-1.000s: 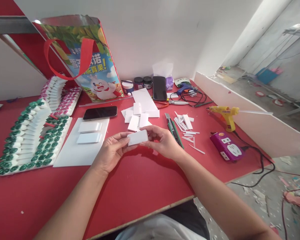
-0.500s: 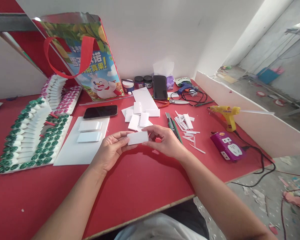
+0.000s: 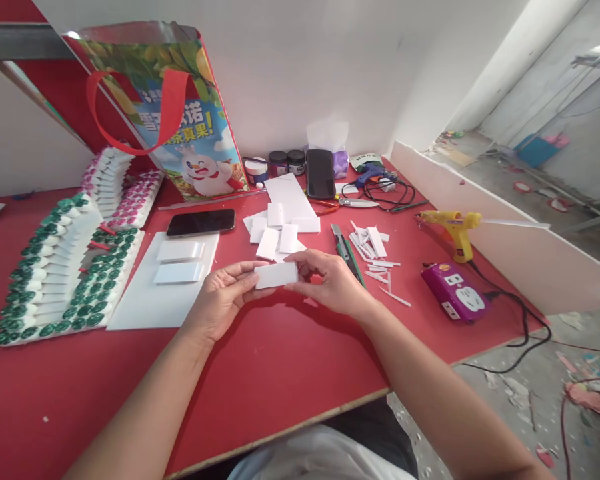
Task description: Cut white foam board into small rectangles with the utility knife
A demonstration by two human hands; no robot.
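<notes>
Between both hands I hold a small white rectangular foam-board piece (image 3: pixel 276 275) just above the red table (image 3: pixel 275 360). My left hand (image 3: pixel 227 293) pinches its left end between thumb and fingers. At the right end, my right hand (image 3: pixel 330 280) grips it with thumb below and fingertips at the top edge. Just beyond lies a pile of similar white pieces (image 3: pixel 267 244). A green utility knife (image 3: pixel 349 255) rests right of the pile, beside thin white offcuts (image 3: pixel 377 243). On the left, a white board (image 3: pixel 145 303) carries two white pieces (image 3: pixel 178 273).
A phone (image 3: pixel 201 223) lies behind the white board. Green-and-white decorated models (image 3: pixel 87 307) stand at left, near a printed bag (image 3: pixel 200 147). Pliers, scissors (image 3: pixel 360 203), jars (image 3: pixel 279 163) and another phone (image 3: pixel 320 173) sit at the back. A yellow glue gun (image 3: pixel 455 230) and purple power socket (image 3: pixel 455 293) occupy the right.
Almost nothing differs. Both hands keep the white piece in the same place, and the view has shifted very slightly.
</notes>
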